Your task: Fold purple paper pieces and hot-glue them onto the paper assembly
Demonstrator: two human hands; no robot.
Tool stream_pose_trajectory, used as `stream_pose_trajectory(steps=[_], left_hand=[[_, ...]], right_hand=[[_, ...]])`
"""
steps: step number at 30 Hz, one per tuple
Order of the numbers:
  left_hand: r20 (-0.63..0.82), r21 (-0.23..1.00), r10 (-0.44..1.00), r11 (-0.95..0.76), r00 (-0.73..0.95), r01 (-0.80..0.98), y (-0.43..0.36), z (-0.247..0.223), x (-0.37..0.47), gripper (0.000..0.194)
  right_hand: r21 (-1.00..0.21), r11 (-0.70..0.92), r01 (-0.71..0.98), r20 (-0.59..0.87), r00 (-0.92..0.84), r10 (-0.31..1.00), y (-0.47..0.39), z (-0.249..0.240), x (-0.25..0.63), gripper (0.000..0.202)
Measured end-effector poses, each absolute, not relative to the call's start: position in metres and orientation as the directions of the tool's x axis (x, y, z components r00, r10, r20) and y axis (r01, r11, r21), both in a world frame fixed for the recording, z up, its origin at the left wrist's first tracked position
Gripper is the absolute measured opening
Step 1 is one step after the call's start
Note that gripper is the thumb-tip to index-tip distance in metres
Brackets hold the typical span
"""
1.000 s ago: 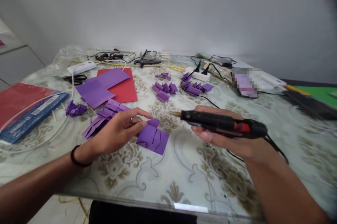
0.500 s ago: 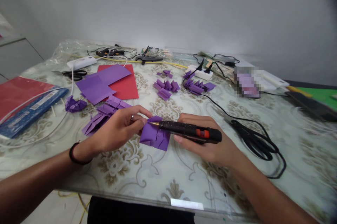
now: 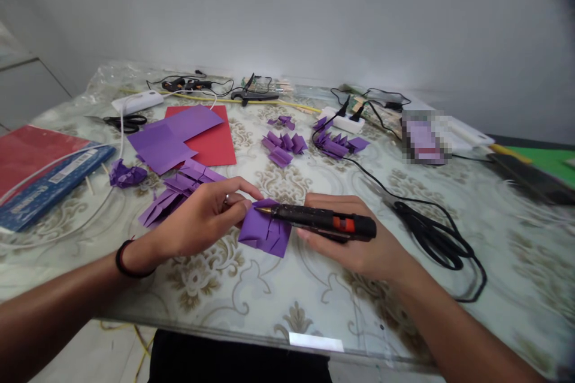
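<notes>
My left hand (image 3: pixel 209 215) pinches the upper left corner of a folded purple paper piece (image 3: pixel 269 236) between thumb and forefinger. Wrapped round a black glue gun (image 3: pixel 318 220) with an orange part is my right hand (image 3: pixel 354 236). The gun points left, its brass tip over the upper edge of the paper piece; whether it touches cannot be told. More folded purple pieces (image 3: pixel 164 208) lie behind my left hand, partly hidden by it.
Purple sheets (image 3: pixel 166 146) overlap a red sheet (image 3: pixel 218 143). Folded clusters (image 3: pixel 283 146) lie mid-table. Black scissors (image 3: pixel 123 123), crumpled purple paper (image 3: pixel 127 174) and a blue-red pack (image 3: pixel 54 176) are left. A power strip (image 3: pixel 342 120), phone (image 3: pixel 423 140) and coiled black cord (image 3: pixel 431 236) are right.
The view has shifted slightly, with the table's far items a little higher. The gun's tip has moved very slightly right over the paper; both hands keep their holds.
</notes>
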State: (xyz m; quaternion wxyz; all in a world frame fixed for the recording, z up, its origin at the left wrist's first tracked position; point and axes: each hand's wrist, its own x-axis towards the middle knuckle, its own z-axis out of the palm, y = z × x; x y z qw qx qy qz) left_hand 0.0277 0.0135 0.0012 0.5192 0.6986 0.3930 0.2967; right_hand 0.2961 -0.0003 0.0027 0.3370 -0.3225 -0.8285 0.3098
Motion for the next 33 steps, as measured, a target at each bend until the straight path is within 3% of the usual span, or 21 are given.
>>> stream_pose_trajectory(steps=[33], left_hand=[[0.038, 0.936, 0.879, -0.198, 0.476, 0.290, 0.0131, 0.0046, 0.0272, 0.023]], right_hand=[[-0.733, 0.571, 0.370, 0.318, -0.556, 0.768, -0.0005, 0.0011, 0.2973, 0.037]])
